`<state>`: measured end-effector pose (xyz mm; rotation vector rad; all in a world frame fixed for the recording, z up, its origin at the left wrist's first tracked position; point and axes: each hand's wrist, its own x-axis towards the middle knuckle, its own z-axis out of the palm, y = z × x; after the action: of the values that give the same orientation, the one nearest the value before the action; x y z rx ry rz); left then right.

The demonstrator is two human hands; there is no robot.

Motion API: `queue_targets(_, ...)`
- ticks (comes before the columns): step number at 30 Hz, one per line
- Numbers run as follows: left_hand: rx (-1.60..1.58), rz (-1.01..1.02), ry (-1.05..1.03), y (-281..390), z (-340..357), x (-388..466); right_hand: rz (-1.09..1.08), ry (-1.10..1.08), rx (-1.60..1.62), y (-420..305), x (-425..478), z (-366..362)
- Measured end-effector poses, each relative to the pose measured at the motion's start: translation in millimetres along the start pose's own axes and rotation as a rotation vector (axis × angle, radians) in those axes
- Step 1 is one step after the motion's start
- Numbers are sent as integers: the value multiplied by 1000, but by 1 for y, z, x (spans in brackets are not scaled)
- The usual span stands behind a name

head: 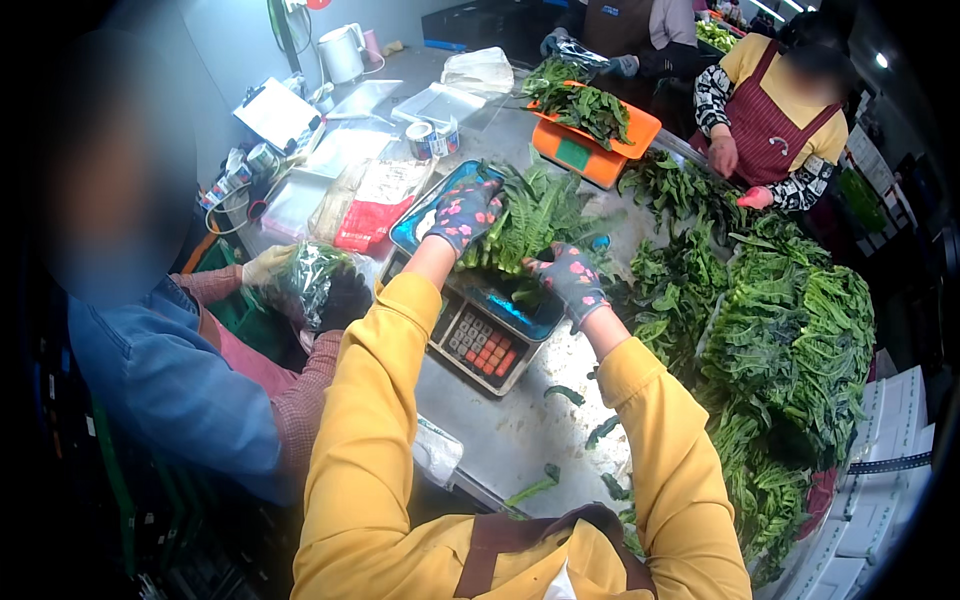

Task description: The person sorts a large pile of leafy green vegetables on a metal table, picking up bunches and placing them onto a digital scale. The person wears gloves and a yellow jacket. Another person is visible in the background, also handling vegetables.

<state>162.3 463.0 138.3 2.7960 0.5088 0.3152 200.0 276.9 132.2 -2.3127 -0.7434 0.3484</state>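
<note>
A bunch of long-leaf greens (536,214) lies over the blue pan (411,231) of a digital weighing scale (484,345), whose keypad faces me. Dark gloves with pink flowers cover both my hands. My left hand (466,214) grips the bunch from its left side, near the cut stems. At the bunch's lower right, my right hand (570,279) holds it with curled fingers; some fingertips are hidden by leaves. A large heap of the same greens (787,337) rises to the right of my right arm.
A co-worker at left holds a clear bag of greens (311,281). Two other people stand across the table. An orange scale (581,150) bears greens. Tape rolls (433,139), a red-and-white bag (379,206) and a kettle (342,54) stand at left. White boxes (885,442) are stacked at right.
</note>
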Motion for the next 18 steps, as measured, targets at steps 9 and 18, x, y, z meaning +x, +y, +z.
queue_targets(9, -419, 43, 402, -21, 2, 5, -51, 53, 167, 10, -15, -1)
queue_targets(18, -1266, 164, 469, -28, 0, -45, -196, 134, 808, 42, -40, 2)
